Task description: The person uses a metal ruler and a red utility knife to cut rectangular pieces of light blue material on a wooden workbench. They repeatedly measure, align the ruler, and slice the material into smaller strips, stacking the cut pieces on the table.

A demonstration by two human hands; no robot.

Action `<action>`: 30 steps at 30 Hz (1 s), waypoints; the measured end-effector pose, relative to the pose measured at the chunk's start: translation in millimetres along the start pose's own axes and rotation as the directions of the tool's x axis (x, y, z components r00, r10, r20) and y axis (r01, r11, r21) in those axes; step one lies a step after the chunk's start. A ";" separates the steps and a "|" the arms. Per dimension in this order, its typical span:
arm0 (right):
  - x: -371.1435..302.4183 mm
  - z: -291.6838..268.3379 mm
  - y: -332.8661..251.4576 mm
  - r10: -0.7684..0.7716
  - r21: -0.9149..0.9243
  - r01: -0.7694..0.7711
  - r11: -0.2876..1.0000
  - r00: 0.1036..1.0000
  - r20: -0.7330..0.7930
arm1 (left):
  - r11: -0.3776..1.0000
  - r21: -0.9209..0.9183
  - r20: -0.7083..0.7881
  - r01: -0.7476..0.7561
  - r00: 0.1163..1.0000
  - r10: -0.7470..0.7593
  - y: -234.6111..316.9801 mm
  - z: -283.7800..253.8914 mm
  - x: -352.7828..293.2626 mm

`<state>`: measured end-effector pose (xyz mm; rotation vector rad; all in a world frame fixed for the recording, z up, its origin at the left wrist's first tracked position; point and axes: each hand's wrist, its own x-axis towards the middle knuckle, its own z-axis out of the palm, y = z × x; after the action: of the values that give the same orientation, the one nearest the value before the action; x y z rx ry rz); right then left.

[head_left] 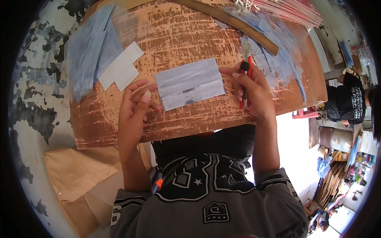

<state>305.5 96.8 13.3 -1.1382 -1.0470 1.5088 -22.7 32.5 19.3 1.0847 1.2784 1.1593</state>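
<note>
A rectangular bluish-grey plastic sheet or stack of sheets (190, 84), shiny with dark streaks, lies slightly tilted on the worn table between my hands. My left hand (137, 103) is at its left edge, fingers curved and apart, the fingertips touching or just beside the edge; the thumb is raised off it. In my right hand (256, 89) is a red box cutter (249, 70) with a black slider, held upright in the palm, its blade end pointing away from me. The outstretched right index finger reaches the sheet's upper right edge.
White cut pieces (121, 67) lie left of the sheet, beside a pile of blue-grey plastic sheets (87, 51). A brown wooden strip (238, 23) crosses loose clear offcuts (274, 51) at far right. Red-and-white rods (283, 10) lie behind. Another person (347, 99) is off to the right.
</note>
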 end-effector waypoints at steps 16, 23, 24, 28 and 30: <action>-3.6 -8.3 -1.2 0.020 0.076 -0.018 0.997 0.999 -0.026 | 0.984 -0.174 0.079 0.045 0.996 -0.031 -2.8 -12.9 -4.0; -1.8 -16.0 -1.2 0.045 0.138 -0.061 0.989 0.992 0.117 | 0.923 -0.351 0.215 0.154 0.973 -0.081 -4.3 -34.0 -0.2; -2.0 -15.1 -2.8 0.049 0.151 -0.065 0.986 0.993 0.112 | 0.925 -0.347 0.215 0.155 0.973 -0.083 -1.7 -34.8 1.2; -7.0 -13.9 -2.7 0.067 0.188 -0.081 0.979 0.995 0.080 | 0.900 -0.388 0.197 0.200 0.972 -0.130 5.6 -31.9 5.2; -8.2 -14.4 -1.6 0.058 0.214 -0.075 0.974 0.995 0.085 | 0.897 -0.385 0.198 0.219 0.968 -0.151 9.6 -32.1 8.4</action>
<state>320.9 90.4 13.3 -0.9758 -0.8786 1.6878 -55.4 40.5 27.3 0.7160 0.9356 1.1018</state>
